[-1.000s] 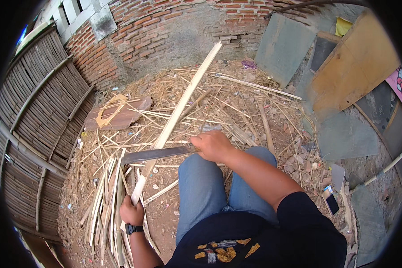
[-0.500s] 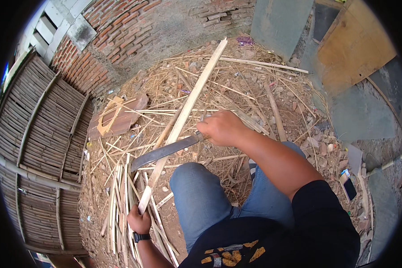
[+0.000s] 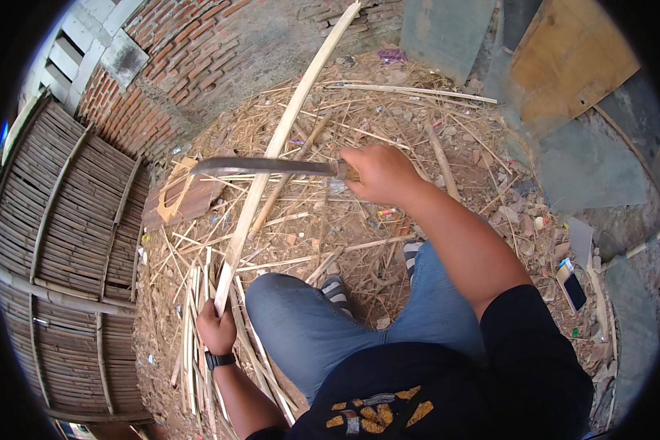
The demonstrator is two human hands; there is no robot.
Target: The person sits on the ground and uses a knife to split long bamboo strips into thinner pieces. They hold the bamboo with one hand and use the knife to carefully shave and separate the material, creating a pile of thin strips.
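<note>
At the far left I saw a slatted bamboo wall [image 3: 73, 242], then a brown board [image 3: 202, 204] lying flat with a pale cut-out piece [image 3: 172, 198] on it. Below these, a heap of split strips [image 3: 191, 330] lay on the littered ground, beside and under the left forearm. A brick wall [image 3: 172, 70] closed off the far side. The left hand [image 3: 217, 331] was curled shut around the lower end of a long pale strip [image 3: 295, 110], which slanted up and away to the right, its far tip in front of the wall. The left knee [image 3: 275, 297] was just beside that lower end. The machete [image 3: 264, 166] lay crosswise over the strip's middle, hiding a short part of it; I couldn't tell whether the blade touched. A round stick [image 3: 286, 180] ran below the blade. The right hand [image 3: 380, 174] was closed in a fist around the machete's handle, well apart from the left. Farther right, a tan board [image 3: 573, 62] leaned among grey sheets [image 3: 447, 37], and a phone [image 3: 573, 291] lay near the right elbow.
</note>
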